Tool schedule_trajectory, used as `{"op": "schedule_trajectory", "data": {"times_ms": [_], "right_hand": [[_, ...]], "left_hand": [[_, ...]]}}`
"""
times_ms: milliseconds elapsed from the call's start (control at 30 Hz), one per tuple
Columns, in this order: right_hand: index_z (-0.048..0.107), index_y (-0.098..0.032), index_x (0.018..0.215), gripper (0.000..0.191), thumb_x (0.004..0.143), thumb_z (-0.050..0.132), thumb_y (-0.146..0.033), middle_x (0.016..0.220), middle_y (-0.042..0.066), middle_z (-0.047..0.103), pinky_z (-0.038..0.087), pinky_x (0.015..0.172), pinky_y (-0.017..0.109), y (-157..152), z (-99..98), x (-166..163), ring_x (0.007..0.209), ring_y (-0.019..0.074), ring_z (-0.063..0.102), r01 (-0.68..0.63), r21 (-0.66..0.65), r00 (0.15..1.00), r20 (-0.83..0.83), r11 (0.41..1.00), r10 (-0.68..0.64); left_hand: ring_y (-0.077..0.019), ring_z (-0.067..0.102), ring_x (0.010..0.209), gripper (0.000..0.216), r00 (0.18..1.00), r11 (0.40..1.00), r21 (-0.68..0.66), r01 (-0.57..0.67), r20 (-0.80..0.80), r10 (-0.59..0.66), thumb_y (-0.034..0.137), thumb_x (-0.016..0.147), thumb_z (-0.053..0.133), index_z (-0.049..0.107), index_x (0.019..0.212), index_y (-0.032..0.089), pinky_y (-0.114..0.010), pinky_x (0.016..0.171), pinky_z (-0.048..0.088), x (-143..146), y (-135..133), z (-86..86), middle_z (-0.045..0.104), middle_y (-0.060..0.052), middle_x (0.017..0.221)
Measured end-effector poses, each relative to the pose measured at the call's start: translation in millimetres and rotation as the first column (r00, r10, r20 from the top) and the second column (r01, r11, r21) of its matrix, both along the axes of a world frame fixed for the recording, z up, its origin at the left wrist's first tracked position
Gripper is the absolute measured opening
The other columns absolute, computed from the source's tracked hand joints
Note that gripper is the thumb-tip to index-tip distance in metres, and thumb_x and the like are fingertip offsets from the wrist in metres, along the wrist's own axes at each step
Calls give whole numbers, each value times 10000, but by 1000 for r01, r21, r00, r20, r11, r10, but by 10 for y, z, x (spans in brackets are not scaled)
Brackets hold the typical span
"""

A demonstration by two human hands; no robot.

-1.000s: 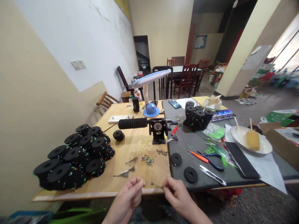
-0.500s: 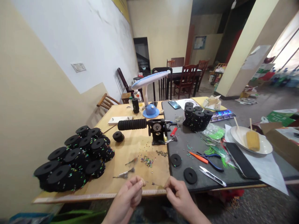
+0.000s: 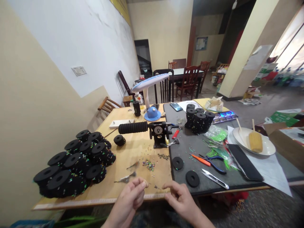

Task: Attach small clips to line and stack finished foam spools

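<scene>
Near the table's front edge, my left hand [image 3: 133, 193] pinches thumb against forefinger; what lies between them is too fine to make out. My right hand [image 3: 180, 199] has its thumb and forefinger apart, with nothing visible between them. In the gap between both hands is a small dark piece with a thin stem [image 3: 156, 186]; whether it hangs or lies on the wood I cannot tell. Just beyond are a pile of tiny coloured beads [image 3: 148, 164], some small dark pieces [image 3: 163, 156] and a bundle of thin grey stems [image 3: 125, 178].
Black foam spools [image 3: 71, 161] are stacked at left, more [image 3: 199, 118] at back right. A black hand-crank device [image 3: 158, 134] stands mid-table before a blue lamp [image 3: 152, 112]. On the grey mat lie foam rings [image 3: 192, 179], pliers [image 3: 217, 164], thread snips [image 3: 215, 178] and a plate [image 3: 268, 148].
My right hand's thumb and forefinger have parted from a pinch. My left hand keeps its pinch in nearly the same place. The view has shifted slightly.
</scene>
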State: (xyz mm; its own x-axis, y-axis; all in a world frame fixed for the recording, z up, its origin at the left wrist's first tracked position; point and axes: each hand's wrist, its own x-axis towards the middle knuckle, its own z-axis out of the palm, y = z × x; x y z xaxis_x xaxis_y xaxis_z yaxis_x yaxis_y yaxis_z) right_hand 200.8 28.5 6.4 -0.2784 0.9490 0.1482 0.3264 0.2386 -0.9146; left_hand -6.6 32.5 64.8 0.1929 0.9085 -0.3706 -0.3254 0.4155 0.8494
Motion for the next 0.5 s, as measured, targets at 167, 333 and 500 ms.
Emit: {"op": "schedule_trajectory", "data": {"times_ms": [167,333,500], "right_hand": [[667,-170,684,253,861,531,-287,501,-65,395,285,495,241,19,-16,-29,462,111,400,-2,26,999,-41,1000,3],[606,-175,646,256,865,535,-287,528,-47,469,307,508,239,18,-22,-27,500,124,449,20,36,999,-43,999,-19],[614,-176,645,270,873,540,-301,580,-4,578,359,555,251,11,-77,-16,564,154,535,40,59,999,-39,997,-38]], "left_hand": [[-39,81,423,367,1000,1000,2,5,-5,-5,458,699,764,530,716,177,-187,405,84,4,7,-16,214,149,464],[-36,85,424,381,1000,1000,-2,-5,18,5,467,684,776,533,718,175,-186,406,86,-2,11,-22,218,149,468],[-33,80,421,389,999,1000,-9,-10,43,11,466,674,787,536,709,171,-184,403,84,-16,13,-10,213,151,462]]}}
